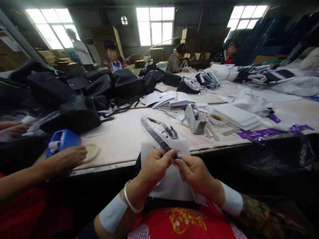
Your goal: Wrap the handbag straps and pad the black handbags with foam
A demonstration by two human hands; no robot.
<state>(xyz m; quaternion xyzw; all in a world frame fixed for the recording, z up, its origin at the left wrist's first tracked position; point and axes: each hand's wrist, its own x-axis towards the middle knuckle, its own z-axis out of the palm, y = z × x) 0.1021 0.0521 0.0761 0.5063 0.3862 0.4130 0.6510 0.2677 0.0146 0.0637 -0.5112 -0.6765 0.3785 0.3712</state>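
My left hand [156, 166] and my right hand [195, 171] meet close together in front of my body. Both are closed on a black strap [159, 138] covered in clear plastic wrap. From my fingers the strap loops up and away, its far part resting on the table with dark buckle-like bits at its end. Beneath my hands a white sheet [171, 190] hangs from the table edge over my lap, and part of it is hidden by my hands. The exact spot where my fingertips pinch is partly covered.
A grey tape dispenser [195, 119] stands ahead, beside a tape roll [216, 120] and stacked white sheets [238, 116]. At left, a co-worker's hand [67, 157] is at a blue tape dispenser [62, 142]. Black bags [72, 114] pile behind it. Other people sit across the table.
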